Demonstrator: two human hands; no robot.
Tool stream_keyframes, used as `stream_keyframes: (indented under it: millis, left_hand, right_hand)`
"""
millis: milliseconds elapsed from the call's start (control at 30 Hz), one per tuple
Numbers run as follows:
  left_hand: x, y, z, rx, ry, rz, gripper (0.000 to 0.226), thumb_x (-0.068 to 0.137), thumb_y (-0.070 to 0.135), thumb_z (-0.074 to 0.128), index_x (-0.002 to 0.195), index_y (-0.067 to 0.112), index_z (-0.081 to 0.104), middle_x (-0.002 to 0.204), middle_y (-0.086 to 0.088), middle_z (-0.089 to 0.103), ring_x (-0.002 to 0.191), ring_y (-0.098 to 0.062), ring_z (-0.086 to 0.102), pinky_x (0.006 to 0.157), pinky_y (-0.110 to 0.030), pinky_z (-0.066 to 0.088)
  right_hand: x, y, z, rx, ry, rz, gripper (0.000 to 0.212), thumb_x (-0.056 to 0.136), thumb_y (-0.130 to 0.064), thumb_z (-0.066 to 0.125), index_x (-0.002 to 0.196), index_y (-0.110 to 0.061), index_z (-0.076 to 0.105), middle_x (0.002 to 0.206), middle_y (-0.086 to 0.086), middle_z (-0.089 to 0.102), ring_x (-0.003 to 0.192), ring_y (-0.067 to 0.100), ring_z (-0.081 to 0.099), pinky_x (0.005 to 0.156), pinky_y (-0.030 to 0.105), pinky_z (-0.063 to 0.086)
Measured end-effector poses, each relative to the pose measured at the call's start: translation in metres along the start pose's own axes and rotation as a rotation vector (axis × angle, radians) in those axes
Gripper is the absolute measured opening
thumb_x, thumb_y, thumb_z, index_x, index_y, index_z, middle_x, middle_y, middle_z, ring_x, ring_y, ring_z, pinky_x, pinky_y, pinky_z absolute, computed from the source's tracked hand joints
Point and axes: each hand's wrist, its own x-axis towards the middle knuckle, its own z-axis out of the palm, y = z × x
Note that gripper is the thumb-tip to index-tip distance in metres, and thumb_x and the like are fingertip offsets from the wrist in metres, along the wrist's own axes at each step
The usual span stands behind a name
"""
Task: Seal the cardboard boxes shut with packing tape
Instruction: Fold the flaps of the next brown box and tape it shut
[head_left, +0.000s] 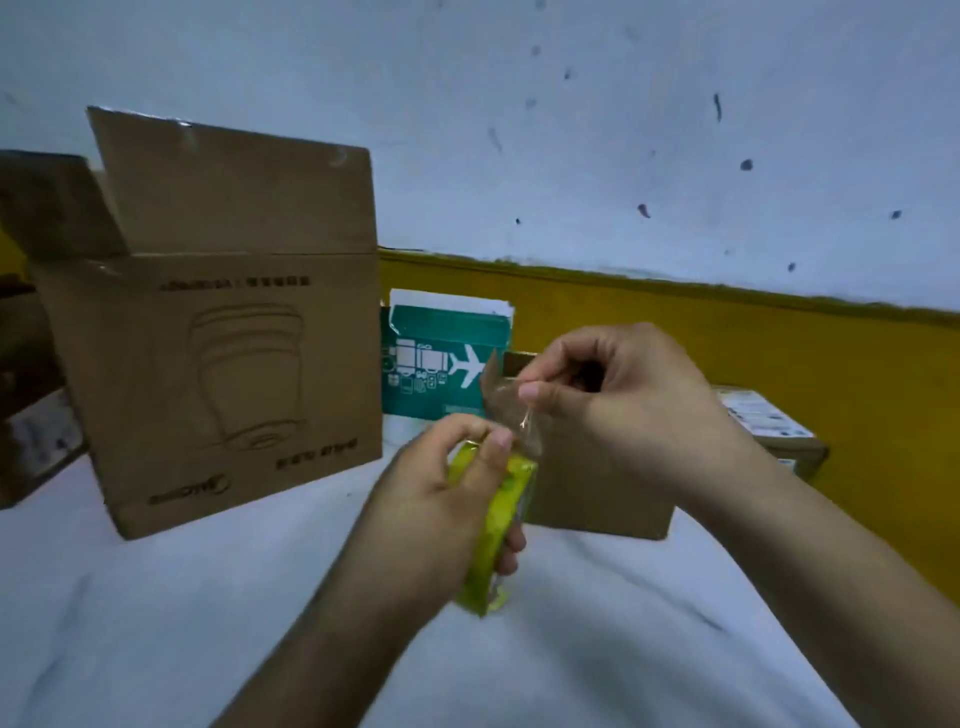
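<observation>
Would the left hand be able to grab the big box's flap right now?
Probably not yet: the left hand grips the tape roll. Otherwise nothing stands between it and the big box's flap.

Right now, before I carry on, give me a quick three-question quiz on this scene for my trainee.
1. True or false: the big cardboard box has its top flaps shut.
2. The teal box pictures: A) a ship B) an aeroplane C) a bicycle.
3. Fill in: the left hand grips the tape roll while the right hand pinches its loose ____.
Key: 1 false; 2 B; 3 end.
</observation>
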Motion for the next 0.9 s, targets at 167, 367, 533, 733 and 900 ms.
stream_keyframes:
  millis: [167, 367, 533, 733, 900]
  left_hand:
    - [0.013, -0.014, 0.040, -0.031, 0.056, -0.020, 0.019, 0.097, 0.047, 0.050, 0.110, 0.037, 0.059, 0.064, 0.001, 0.066, 0.052, -0.015, 0.064, 0.057, -0.034, 0.055]
    - [0.030, -0.036, 0.051, 0.114, 0.139, -0.030, 0.039, 0.093, 0.064, 0.033, 0.124, 0.046, 0.047, 0.107, 0.018, 0.061, 0.095, -0.006, 0.061, 0.081, -0.032, 0.052]
    - [0.063, -0.047, 0.003, 0.407, 0.393, 0.374, 0.026, 0.101, 0.034, 0.048, 0.123, 0.028, 0.062, 0.113, 0.011, 0.053, 0.094, 0.001, 0.056, 0.074, -0.008, 0.045]
    - [0.120, -0.028, -0.019, 0.423, -0.140, 0.347, 0.047, 0.096, 0.023, 0.063, 0.140, 0.032, 0.052, 0.130, 0.018, 0.061, 0.049, -0.015, 0.065, 0.056, -0.025, 0.056]
    - [0.141, -0.023, -0.010, 0.515, -0.414, 0.192, 0.018, 0.100, 0.019, 0.057, 0.113, 0.026, 0.066, 0.078, 0.010, 0.072, 0.048, -0.014, 0.067, 0.041, -0.020, 0.043]
  right_hand:
    - [0.000, 0.019, -0.021, -0.159, 0.042, -0.021, 0.010, 0.080, -0.022, 0.080, 0.072, -0.025, 0.075, 0.069, -0.011, 0.069, 0.068, 0.001, 0.061, 0.056, 0.009, 0.042]
    - [0.018, 0.033, -0.019, -0.348, 0.008, -0.116, 0.011, 0.083, -0.025, 0.076, 0.074, -0.032, 0.073, 0.073, -0.016, 0.065, 0.072, -0.006, 0.056, 0.056, 0.006, 0.038]
    - [0.048, 0.039, -0.042, -0.366, -0.187, -0.153, 0.009, 0.082, -0.027, 0.077, 0.074, -0.032, 0.073, 0.074, -0.014, 0.068, 0.067, 0.002, 0.058, 0.061, 0.021, 0.044]
    - [0.061, 0.049, -0.042, -0.401, -0.284, -0.171, 0.004, 0.080, -0.028, 0.078, 0.079, -0.031, 0.076, 0.076, -0.019, 0.068, 0.072, -0.001, 0.061, 0.062, 0.012, 0.043]
    - [0.071, 0.059, -0.030, -0.399, -0.297, -0.140, 0.002, 0.082, -0.029, 0.078, 0.081, -0.031, 0.077, 0.074, -0.017, 0.069, 0.069, -0.006, 0.061, 0.059, 0.009, 0.043]
